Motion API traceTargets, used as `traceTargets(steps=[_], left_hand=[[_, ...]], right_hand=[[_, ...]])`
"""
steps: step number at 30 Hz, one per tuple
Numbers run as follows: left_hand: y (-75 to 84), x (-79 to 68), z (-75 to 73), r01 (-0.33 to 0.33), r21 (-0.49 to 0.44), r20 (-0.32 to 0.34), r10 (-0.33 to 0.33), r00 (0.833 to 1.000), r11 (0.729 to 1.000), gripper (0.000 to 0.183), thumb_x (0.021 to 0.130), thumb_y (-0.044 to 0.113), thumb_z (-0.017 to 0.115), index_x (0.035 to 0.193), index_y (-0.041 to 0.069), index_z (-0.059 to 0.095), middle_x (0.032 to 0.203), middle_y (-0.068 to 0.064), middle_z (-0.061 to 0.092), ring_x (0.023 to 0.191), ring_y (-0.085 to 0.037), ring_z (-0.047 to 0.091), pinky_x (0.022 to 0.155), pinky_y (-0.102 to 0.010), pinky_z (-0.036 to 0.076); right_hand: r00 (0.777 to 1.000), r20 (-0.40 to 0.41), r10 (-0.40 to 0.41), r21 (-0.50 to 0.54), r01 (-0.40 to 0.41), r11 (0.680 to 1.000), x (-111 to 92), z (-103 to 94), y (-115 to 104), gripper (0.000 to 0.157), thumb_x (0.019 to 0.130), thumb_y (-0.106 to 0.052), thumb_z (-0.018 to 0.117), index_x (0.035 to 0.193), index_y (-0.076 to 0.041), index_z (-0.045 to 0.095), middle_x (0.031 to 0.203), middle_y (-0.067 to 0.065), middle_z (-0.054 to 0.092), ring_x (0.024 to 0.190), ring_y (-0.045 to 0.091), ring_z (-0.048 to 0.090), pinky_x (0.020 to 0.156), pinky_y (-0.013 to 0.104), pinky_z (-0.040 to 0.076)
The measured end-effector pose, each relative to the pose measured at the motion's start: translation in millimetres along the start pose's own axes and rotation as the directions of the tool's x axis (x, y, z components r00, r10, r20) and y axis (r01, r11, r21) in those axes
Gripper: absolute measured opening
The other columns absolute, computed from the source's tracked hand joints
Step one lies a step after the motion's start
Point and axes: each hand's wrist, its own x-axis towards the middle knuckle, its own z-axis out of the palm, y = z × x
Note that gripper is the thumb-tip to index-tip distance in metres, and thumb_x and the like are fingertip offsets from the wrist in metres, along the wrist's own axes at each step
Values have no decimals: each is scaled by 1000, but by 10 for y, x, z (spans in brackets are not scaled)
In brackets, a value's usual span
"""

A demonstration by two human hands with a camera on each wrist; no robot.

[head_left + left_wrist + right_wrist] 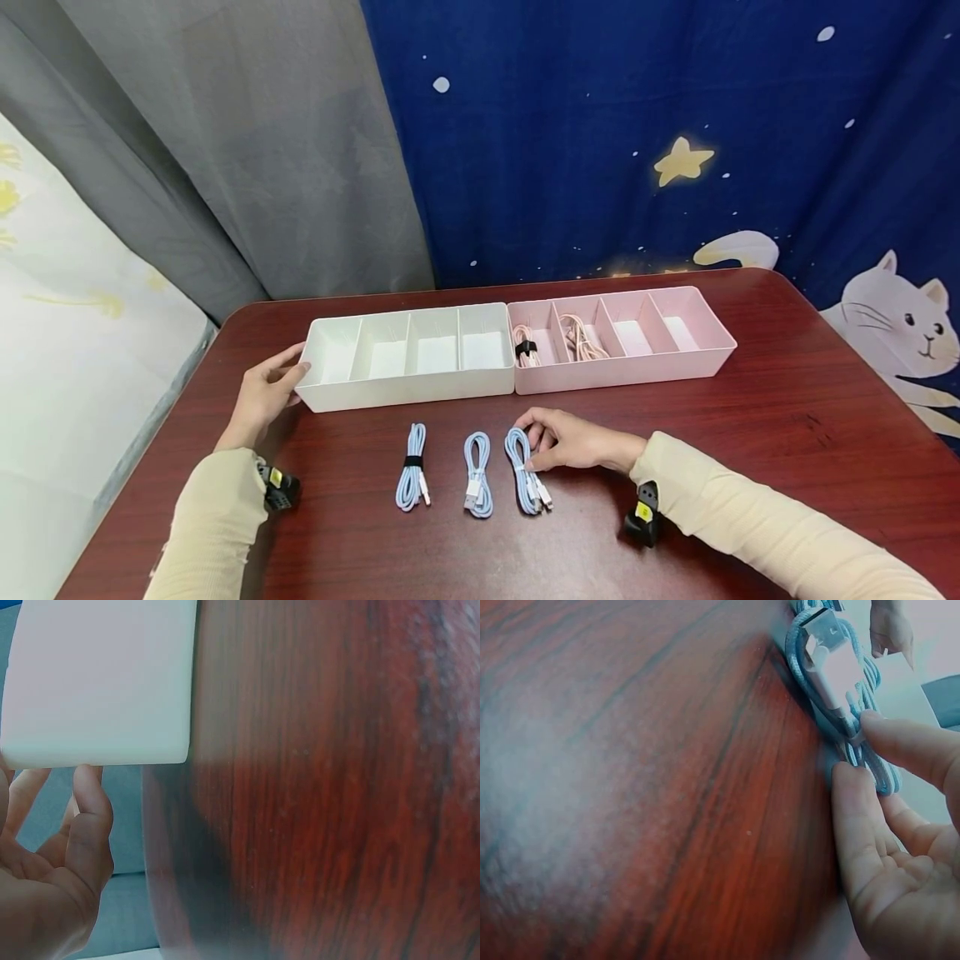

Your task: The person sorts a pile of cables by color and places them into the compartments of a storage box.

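My right hand (pixel 572 438) pinches the rightmost coiled blue cable (pixel 519 457) at its side between thumb and fingers. In the right wrist view, the thumb (pixel 907 742) presses near the cable's tie, and a white USB plug (pixel 829 664) shows on a blue cable. To the left lie a blue cable (pixel 480 467) with a light tie and another blue cable (pixel 411 475) with a black strap. My left hand (pixel 264 390) holds the left end of a white divided box (pixel 412 389), its thumb at the rim. In the left wrist view, fingertips touch the box's edge.
A pink divided box (pixel 630 369) stands end to end with the white box. Its two left compartments hold a pink cable with a black strap (pixel 527 347) and a loosely coiled pink cable (pixel 581 340). The table's rear edge and curtains (pixel 525 150) lie behind.
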Motion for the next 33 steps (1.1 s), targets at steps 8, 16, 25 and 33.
traceTargets(steps=[8, 16, 25, 33], left_hand=[[-3, -2, 10, 30, -6, 7, -30, 1000, 1000, 55, 89, 39, 49, 137, 16, 36, 121, -23, 47, 73, -7, 55, 62, -20, 48], [-11, 8, 1, 15, -10, 5, -15, 1000, 1000, 55, 88, 40, 50, 137, 17, 36, 120, -22, 48, 74, -5, 54, 63, -19, 48], [-8, 8, -1, 11, -7, 0, -11, 1000, 1000, 53, 89, 38, 49, 136, 17, 37, 119, -22, 48, 73, -6, 54, 62, -20, 48], [-13, 7, 3, 2, -6, -7, -2, 1000, 1000, 52, 90, 36, 49, 136, 15, 38, 118, -22, 48, 72, -7, 53, 61, -20, 48]], right_hand=[[999, 36, 13, 49, -15, 999, -29, -18, -4, 38, 74, 0, 68, 106, 3, 47, 85, 7, 52, 67, 15, 53, 60, 20, 42], [999, 26, 19, 93, -21, 995, -53, -33, 2, 40, 73, 1, 68, 106, 4, 46, 88, 11, 52, 71, 16, 52, 62, 21, 42], [999, 35, 18, 139, -22, 990, -63, -43, 13, 39, 74, 3, 67, 105, 6, 44, 89, 11, 51, 74, 16, 53, 64, 21, 43], [998, 34, 45, 179, -50, 983, -81, -51, 14, 38, 74, 4, 66, 105, 7, 44, 90, 11, 53, 75, 16, 52, 64, 21, 43]])
